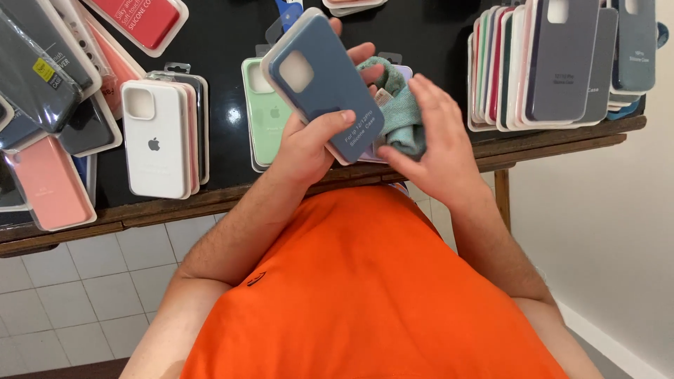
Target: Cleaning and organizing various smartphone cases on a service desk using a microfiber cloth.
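My left hand (309, 144) grips a slate-blue phone case in its clear package (324, 84), held tilted above the black table (225, 42). Its thumb lies across the lower front of the case and its fingers wrap behind the top. My right hand (432, 144) holds a teal cloth (401, 116) bunched against the right side of the case. Under the case lies a mint-green packaged case (265, 119) on the table.
A white case (154, 137) tops a stack at the left. Pink (48, 184), dark grey and red cases (137, 17) lie at the far left. A row of upright packaged cases (554, 63) stands at the right. The wooden table edge (175, 203) runs in front of my orange shirt.
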